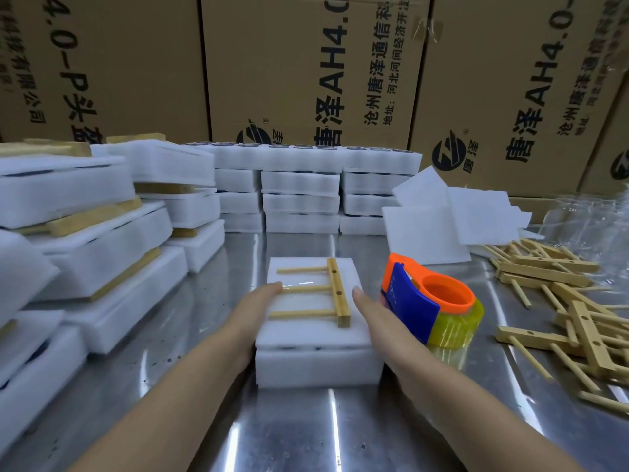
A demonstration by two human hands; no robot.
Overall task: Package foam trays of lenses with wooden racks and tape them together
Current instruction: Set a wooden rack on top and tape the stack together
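A white foam tray stack (316, 361) sits on the steel table in front of me, with a wooden rack (335, 294) lying flat on its top. A strip of clear tape crosses the rack's middle peg. My left hand (253, 315) lies flat against the stack's left side, fingertips reaching the top edge by the tape. My right hand (376, 313) lies flat against the right side, fingers straight. Just right of that hand stands an orange and blue tape dispenser (432, 301) with a yellowish tape roll.
Finished foam packs with racks are piled at the left (88, 233). Stacked foam trays (301, 192) line the back, before cardboard boxes (306, 69). Loose foam sheets (442, 219) and a heap of wooden racks (561, 301) lie at the right. The steel table (299, 434) shows bare near me.
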